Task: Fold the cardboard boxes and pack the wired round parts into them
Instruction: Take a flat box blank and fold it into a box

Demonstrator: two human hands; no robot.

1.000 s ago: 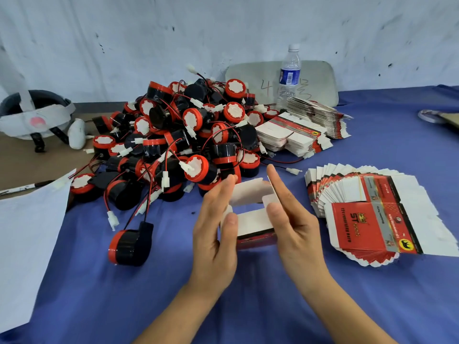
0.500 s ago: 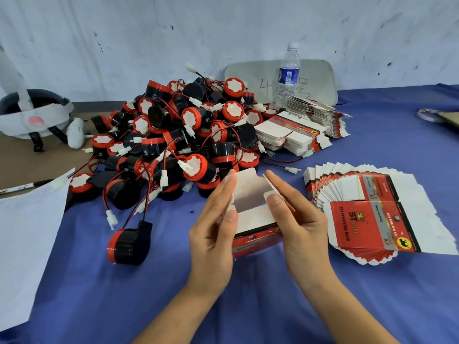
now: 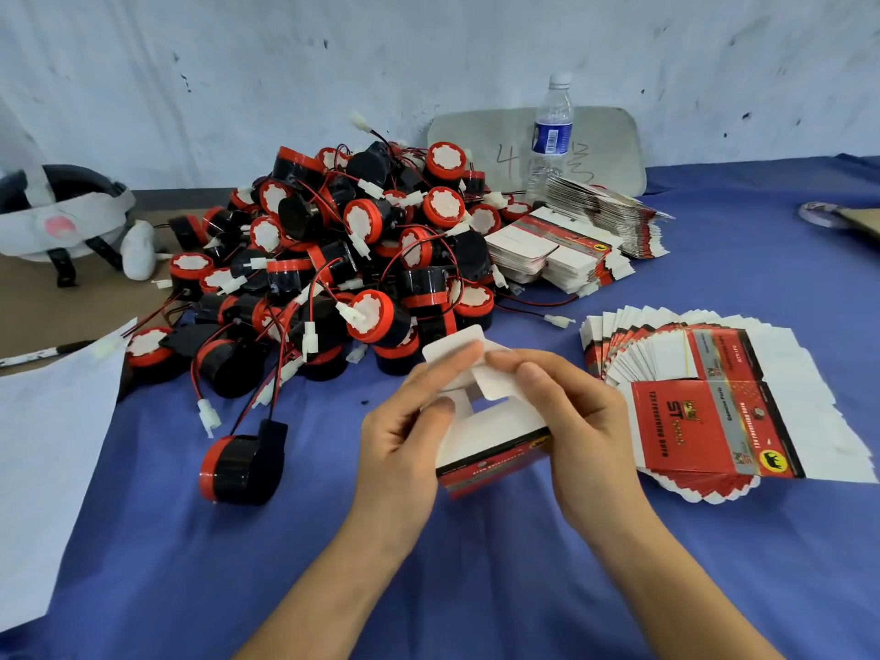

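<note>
Obscured items: the near walls of the partly folded cardboard box (image 3: 493, 462) are covered by both palms; its print is too small to read. A white paper sheet (image 3: 43, 445) runs off the left edge. A flat object (image 3: 833, 214) at the right edge is cut off and cannot be identified. Parts low in the pile of wired round parts (image 3: 343, 259) are buried under others.

Grip: the left hand (image 3: 405, 435) curls round the box's left side, its fingertips on the tall white flap (image 3: 452, 347). The right hand (image 3: 581, 431) clasps the right side, its fingers pressing a smaller side flap (image 3: 497, 390) inward. Both hands are closed on the box.

Location: the box is held over the blue cloth (image 3: 476, 564), just in front of the pile, open end upward. A single round part (image 3: 238, 464) lies to its left. A fanned stack of flat boxes (image 3: 714, 402) lies to its right.
</note>
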